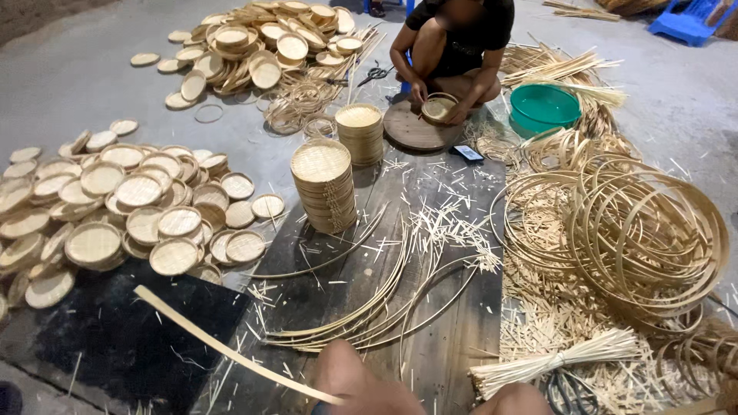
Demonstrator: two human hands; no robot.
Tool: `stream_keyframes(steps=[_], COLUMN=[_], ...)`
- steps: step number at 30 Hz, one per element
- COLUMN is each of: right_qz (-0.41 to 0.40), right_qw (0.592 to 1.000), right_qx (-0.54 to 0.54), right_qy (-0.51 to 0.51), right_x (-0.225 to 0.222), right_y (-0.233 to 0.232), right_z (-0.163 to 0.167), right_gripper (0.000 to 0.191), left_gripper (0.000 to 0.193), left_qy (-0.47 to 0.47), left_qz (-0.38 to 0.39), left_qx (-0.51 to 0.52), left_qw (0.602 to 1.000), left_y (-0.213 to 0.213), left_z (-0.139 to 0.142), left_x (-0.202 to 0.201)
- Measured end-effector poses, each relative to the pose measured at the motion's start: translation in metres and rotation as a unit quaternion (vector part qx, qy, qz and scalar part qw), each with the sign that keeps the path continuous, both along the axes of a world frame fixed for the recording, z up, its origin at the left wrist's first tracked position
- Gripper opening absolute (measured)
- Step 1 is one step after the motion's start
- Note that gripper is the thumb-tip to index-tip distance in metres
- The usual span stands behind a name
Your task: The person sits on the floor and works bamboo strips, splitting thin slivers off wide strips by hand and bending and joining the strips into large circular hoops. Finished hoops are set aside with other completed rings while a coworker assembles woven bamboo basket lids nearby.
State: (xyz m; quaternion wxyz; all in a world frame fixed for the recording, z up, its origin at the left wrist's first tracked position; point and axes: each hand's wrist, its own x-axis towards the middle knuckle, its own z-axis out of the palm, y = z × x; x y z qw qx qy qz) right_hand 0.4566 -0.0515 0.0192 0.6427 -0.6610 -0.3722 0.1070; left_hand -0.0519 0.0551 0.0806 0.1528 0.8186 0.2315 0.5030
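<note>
Neither of my hands shows in the head view. Two rounded bare shapes at the bottom edge look like my knees (361, 380). A long flat bamboo strip (223, 346) runs from the lower left to the bottom edge by the left knee; what holds it is out of frame. A sheaf of curved bamboo strips (384, 300) lies on the dark board (446, 346) in front of me. A tied bundle of thin bamboo sticks (553, 360) lies beside the right knee, with scissors (569, 393) under it.
Two stacks of round woven trays (324, 184) stand mid-floor, and loose trays (123, 207) are heaped at left and far back. Coiled bamboo hoops (646, 230) fill the right. Opposite, a crouching person (457, 46) works a small tray beside a green basin (544, 106).
</note>
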Motion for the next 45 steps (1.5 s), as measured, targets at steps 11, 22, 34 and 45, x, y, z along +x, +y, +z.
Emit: stream_keyframes(steps=[11,22,34,45], right_qz=[-0.004,-0.012,-0.02,0.098], right_qw=[0.999,0.998,0.997,0.991], right_qx=[-0.009,-0.014,-0.025,0.056], right_qy=[-0.034,-0.057,-0.074,-0.072], right_x=[0.014,0.021,0.028,-0.037], right_y=[0.005,-0.014,-0.028,-0.003], right_z=[-0.005,-0.004,-0.007,0.018], right_gripper=[0.016,0.016,0.016,0.005], left_gripper=[0.05,0.042,0.056,0.022], left_qy=[-0.266,-0.136,-0.39,-0.337], left_qz=[0.399,0.608,0.248,-0.08], left_qx=[-0.191,-0.08,-0.458,-0.43], left_qw=[0.857,0.778,0.759,0.834], left_y=[0.066,0.1,0.13,0.132], left_z=[-0.034,-0.025,-0.011,-0.019], left_x=[-0.219,-0.184,-0.169,-0.141])
